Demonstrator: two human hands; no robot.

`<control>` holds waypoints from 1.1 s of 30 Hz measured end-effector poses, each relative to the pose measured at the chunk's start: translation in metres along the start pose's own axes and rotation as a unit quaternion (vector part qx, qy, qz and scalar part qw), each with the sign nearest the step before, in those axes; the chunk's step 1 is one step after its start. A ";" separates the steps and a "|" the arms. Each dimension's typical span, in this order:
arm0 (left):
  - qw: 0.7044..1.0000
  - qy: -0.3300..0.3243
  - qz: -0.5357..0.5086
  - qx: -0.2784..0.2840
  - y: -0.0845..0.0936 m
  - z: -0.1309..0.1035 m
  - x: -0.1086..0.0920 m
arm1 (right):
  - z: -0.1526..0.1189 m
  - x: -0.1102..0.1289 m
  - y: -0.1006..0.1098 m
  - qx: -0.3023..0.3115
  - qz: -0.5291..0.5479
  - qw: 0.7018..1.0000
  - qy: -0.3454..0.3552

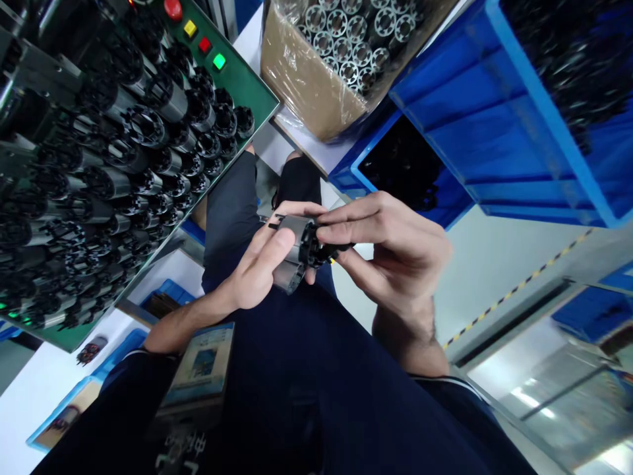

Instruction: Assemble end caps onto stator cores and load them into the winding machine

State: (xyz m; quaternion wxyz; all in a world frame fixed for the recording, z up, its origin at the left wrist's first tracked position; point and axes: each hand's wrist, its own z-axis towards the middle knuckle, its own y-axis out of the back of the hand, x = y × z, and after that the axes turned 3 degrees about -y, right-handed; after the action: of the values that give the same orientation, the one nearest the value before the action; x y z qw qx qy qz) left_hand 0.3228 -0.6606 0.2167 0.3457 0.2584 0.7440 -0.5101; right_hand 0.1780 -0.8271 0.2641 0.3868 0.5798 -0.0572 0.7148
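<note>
My left hand (260, 267) is closed around a silver, cylindrical motor stator core (295, 232) with black plastic on its ends. A second silver core (289, 276) sits just below it, against the same hand. My right hand (395, 247) pinches a black plastic end piece (336, 251) between thumb and fingers, at the right end of the upper core. The piece touches the core's black end; whether it is seated there I cannot tell, since fingers cover part of it. Both hands are in front of my body, above my lap.
At left, a green-edged machine table (267, 99) carries many similar cores and lit buttons (219, 61). An open carton (311, 92) of bare metal cores stands ahead. Blue bins (475, 99) of black parts are at right. A loose core (91, 349) lies on the white table (34, 389).
</note>
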 end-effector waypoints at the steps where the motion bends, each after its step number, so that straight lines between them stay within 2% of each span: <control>1: 0.999 -0.016 0.005 0.033 0.003 0.000 0.001 | -0.001 0.000 0.001 0.003 -0.005 1.000 0.009; 3: 0.996 -0.045 0.012 0.080 0.007 0.000 0.003 | -0.004 -0.001 0.000 0.007 -0.018 1.000 0.015; 7: 0.994 -0.063 0.023 0.088 0.009 0.002 0.001 | -0.009 0.000 -0.008 -0.022 -0.011 1.000 -0.013; 10: 0.993 -0.068 0.028 0.088 0.006 0.003 0.001 | -0.011 0.004 -0.013 -0.022 0.023 0.998 -0.050; 13: 0.997 -0.058 0.013 0.048 0.000 0.000 0.008 | -0.014 0.008 -0.009 0.001 0.024 0.998 -0.063; 16: 0.999 -0.046 -0.012 -0.027 -0.007 -0.006 0.018 | -0.019 0.011 -0.001 0.018 0.011 0.997 -0.076; 18: 0.996 -0.063 -0.009 -0.056 -0.010 -0.012 0.023 | -0.024 0.011 0.004 0.022 0.021 0.997 -0.075; 25: 0.985 -0.162 0.050 -0.023 -0.020 -0.031 0.018 | -0.038 0.009 0.008 0.043 0.074 0.996 -0.021; 28: 0.982 -0.166 0.085 -0.019 -0.030 -0.034 0.014 | -0.040 0.009 0.007 0.060 0.128 0.989 -0.046; 30: 0.983 -0.161 0.076 -0.041 -0.037 -0.034 0.011 | -0.041 0.008 0.007 0.040 0.160 0.984 -0.075; 33: 0.981 -0.163 0.017 -0.108 -0.043 -0.031 0.005 | -0.038 0.006 0.007 0.001 0.183 0.981 -0.064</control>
State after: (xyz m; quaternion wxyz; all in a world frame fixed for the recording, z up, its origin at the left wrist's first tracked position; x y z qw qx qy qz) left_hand 0.2795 -0.6460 0.2452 0.4969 0.1458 0.7241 -0.4555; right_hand 0.1439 -0.8091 0.2594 0.2444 0.6048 -0.1859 0.7348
